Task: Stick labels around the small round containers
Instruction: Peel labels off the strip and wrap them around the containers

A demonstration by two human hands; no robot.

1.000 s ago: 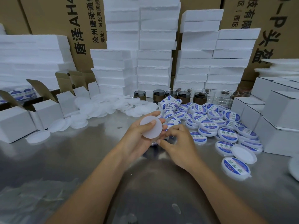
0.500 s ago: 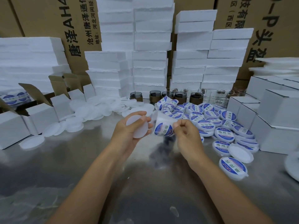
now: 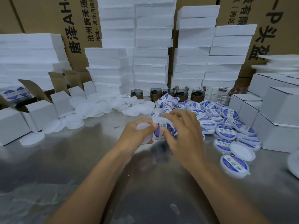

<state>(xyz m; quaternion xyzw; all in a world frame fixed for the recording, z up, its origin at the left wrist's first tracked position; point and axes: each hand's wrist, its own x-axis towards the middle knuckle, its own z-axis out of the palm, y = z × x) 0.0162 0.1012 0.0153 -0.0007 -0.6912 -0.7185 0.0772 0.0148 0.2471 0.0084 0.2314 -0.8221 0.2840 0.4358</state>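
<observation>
White plastic, round and flat: a small container [image 3: 143, 128] sits in the curled fingers of the person's left hand [image 3: 135, 136], thumb laid across its face, held just above a steel table [image 3: 97, 159]. The right hand [image 3: 187, 136] grips a curling strip of labels [image 3: 163, 126] that touches the container's right edge, its fingers bent over the top of the strip. The labels on the strip are blue ovals crossed by a white band. One black character, 助, shows on the band, and fingers cover the rest.

Just beyond the hands lie more loose label strips [image 3: 168, 99], curled on themselves. To the right spreads a heap of labelled containers [image 3: 224, 131], each wearing the same blue-and-white sticker, its Chinese characters too blurred to read with certainty. To the left, a drift of bare white discs [image 3: 97, 107] runs toward open white cardboard boxes [image 3: 40, 110], and beside them more blue labels [image 3: 14, 93] lie in a dark box. Closed white boxes [image 3: 281, 107] are stacked at right.

Behind the heap stand dark glass cups [image 3: 155, 92] and clear glass cups [image 3: 221, 94], then columns of white foam blocks [image 3: 150, 54]. Brown cartons [image 3: 77, 29] at the back carry black print: 唐泽AH4, 沧州唐泽 and 地址:河北河间 on the left, 头盔 on the right.
</observation>
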